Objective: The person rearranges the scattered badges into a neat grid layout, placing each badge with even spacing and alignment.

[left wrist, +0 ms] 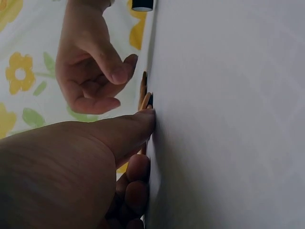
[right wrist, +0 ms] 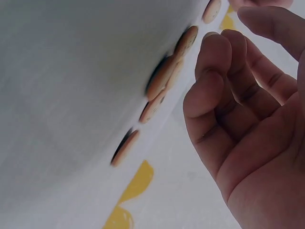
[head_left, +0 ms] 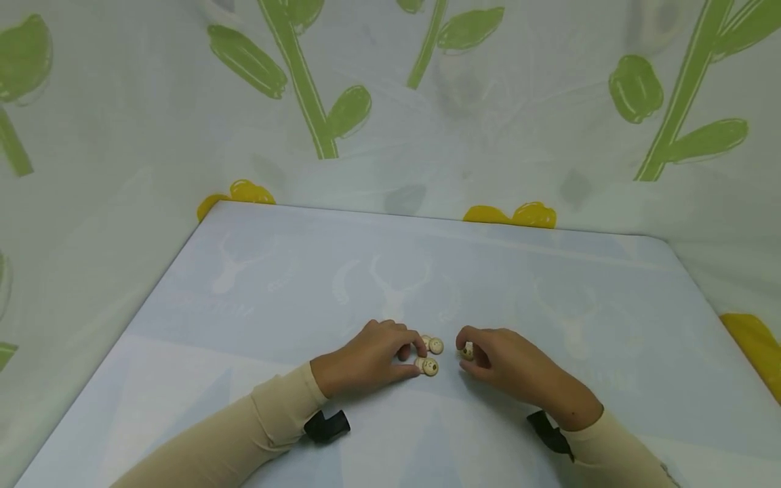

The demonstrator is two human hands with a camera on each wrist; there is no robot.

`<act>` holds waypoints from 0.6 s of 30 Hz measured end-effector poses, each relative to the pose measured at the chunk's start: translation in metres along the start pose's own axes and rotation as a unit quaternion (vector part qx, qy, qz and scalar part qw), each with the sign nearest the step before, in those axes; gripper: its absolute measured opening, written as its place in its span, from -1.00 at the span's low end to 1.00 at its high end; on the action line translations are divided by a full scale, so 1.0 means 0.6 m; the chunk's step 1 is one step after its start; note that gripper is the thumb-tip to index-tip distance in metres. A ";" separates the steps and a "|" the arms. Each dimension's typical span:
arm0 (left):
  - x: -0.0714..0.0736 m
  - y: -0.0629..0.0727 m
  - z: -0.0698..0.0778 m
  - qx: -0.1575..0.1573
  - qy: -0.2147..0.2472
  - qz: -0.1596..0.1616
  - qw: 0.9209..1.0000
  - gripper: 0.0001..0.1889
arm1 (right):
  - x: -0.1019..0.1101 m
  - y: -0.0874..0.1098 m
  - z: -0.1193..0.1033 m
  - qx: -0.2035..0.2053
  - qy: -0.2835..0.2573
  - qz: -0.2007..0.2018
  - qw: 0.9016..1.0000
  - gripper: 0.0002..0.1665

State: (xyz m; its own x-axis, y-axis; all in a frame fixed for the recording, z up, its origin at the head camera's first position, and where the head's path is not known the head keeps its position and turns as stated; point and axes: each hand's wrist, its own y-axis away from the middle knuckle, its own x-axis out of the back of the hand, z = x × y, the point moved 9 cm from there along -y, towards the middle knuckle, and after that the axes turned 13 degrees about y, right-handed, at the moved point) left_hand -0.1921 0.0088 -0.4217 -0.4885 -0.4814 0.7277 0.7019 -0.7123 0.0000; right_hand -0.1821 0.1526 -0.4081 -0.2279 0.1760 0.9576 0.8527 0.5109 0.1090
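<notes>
Several small pale wooden discs with dark face-like marks lie on the table. My left hand [head_left: 369, 359] rests low at their left, its thumb and index finger bent round the edges of a wooden disc [head_left: 419, 364]. Another disc [head_left: 430, 367] overlaps that one. Just behind lies a further disc [head_left: 436, 346], partly over its neighbour. My right hand [head_left: 503, 359] hovers with loosely curled fingers, thumb and index finger apart, over a disc [head_left: 467, 351]. In the right wrist view nothing sits between the fingers of the right hand [right wrist: 248, 100]; the discs lie beyond them.
The table [head_left: 293, 271] has a pale blue cover with faint antler prints. Behind it hangs a white cloth [head_left: 378, 176] with green stems and yellow flowers. A black wrist device [head_left: 327, 427] is strapped under the left sleeve, another [head_left: 549, 432] at the right one.
</notes>
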 end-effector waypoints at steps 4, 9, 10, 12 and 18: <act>0.000 -0.001 -0.001 0.003 0.004 -0.002 1.000 -0.80 | 0.003 -0.006 -0.011 -0.002 0.007 0.005 1.000 -0.82; 0.000 -0.002 -0.001 0.002 0.005 -0.002 1.000 -0.80 | 0.006 -0.014 -0.019 -0.003 0.022 0.019 1.000 -0.81; 0.000 -0.002 -0.001 0.001 0.004 -0.001 1.000 -0.80 | 0.007 -0.015 -0.020 -0.003 0.025 0.022 0.999 -0.81; 0.001 -0.002 -0.001 -0.002 0.004 -0.001 1.000 -0.80 | 0.008 -0.018 -0.023 -0.001 0.030 0.028 0.999 -0.80; -0.002 -0.002 -0.004 -0.003 0.001 -0.005 1.000 -0.80 | 0.010 -0.026 -0.032 -0.003 0.061 0.044 0.997 -0.80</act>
State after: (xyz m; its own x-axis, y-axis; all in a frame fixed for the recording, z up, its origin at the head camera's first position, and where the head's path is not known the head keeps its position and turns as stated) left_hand -0.1934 0.0087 -0.4245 -0.4956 -0.4756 0.7267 0.6946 -0.7193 0.0030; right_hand -0.1877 0.1294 -0.3988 -0.0931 0.1160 0.9889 0.8696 0.4931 0.0240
